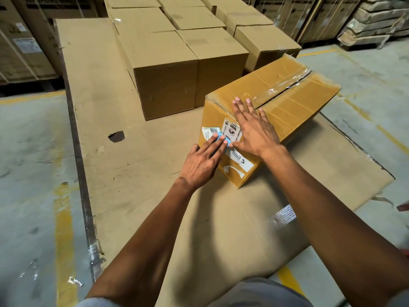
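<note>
A taped yellow-brown cardboard box lies on a flattened cardboard sheet on the floor. White labels with a barcode and print cover its near side. My left hand presses a small blue sticker flat against that labelled side with straight fingers. My right hand lies flat over the box's near top edge, fingers spread and straight, thumb down on the labelled side next to the blue sticker.
Several plain brown boxes stand in rows just behind and left of the taped box. Large appliance cartons line the back left. A pallet of stacked sacks is at the back right. Concrete floor with yellow lines surrounds the sheet.
</note>
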Motion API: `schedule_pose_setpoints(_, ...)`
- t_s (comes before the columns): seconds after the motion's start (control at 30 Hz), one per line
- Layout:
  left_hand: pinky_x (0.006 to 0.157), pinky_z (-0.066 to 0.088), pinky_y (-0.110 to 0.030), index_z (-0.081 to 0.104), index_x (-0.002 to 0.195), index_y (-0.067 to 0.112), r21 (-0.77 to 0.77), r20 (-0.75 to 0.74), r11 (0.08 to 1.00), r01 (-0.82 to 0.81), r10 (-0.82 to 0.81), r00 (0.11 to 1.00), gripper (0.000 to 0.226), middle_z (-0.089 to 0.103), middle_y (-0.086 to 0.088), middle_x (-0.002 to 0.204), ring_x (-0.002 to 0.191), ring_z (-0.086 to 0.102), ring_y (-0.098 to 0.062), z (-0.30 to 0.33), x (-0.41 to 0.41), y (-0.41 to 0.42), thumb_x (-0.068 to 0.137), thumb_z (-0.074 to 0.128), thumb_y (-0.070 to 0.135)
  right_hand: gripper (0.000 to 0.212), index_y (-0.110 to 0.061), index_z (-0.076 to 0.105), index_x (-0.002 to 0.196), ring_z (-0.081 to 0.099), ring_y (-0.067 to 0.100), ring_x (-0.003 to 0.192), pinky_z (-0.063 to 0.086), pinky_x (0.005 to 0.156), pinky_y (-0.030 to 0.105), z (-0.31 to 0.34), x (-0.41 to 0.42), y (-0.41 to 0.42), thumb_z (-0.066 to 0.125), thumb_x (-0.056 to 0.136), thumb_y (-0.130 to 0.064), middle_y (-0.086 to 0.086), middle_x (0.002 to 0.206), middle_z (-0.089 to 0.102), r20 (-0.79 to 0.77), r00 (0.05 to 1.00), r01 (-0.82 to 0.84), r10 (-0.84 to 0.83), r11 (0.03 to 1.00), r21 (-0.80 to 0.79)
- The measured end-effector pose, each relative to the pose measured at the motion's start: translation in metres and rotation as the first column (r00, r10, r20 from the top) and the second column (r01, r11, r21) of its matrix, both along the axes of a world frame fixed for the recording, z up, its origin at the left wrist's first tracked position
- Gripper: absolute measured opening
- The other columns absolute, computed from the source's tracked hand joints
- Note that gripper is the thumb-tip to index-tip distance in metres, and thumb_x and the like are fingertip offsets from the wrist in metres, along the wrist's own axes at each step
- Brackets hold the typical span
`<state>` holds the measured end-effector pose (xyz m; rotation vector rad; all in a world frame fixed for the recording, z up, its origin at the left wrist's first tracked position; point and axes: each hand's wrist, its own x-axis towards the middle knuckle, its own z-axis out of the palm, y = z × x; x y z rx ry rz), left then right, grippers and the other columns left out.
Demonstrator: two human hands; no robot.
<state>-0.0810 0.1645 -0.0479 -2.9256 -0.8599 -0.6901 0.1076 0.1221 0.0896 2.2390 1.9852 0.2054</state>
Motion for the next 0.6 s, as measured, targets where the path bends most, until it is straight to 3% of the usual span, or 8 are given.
schedule_pose_setpoints(0.6,0.080,0.042,-0.039,0.043,0.165,0.013,-0.091,0.009,0.996,0.003,-0.002,1.000,0.060,0.040,-0.007,0.174,0.162,0.037,-0.024,0.0041,0.0049,-0.0028,0.109,0.059,0.022,0.124,-0.025,-0.011,0.168,-0.007,0.031,0.163,0.012,0.131,0.059,0.0015,-0.0048,0.0006,0.069,0.085,-0.072,-0.003,0.177,-0.008,0.031,0.998,0.061,-0.061,0.998,0.008)
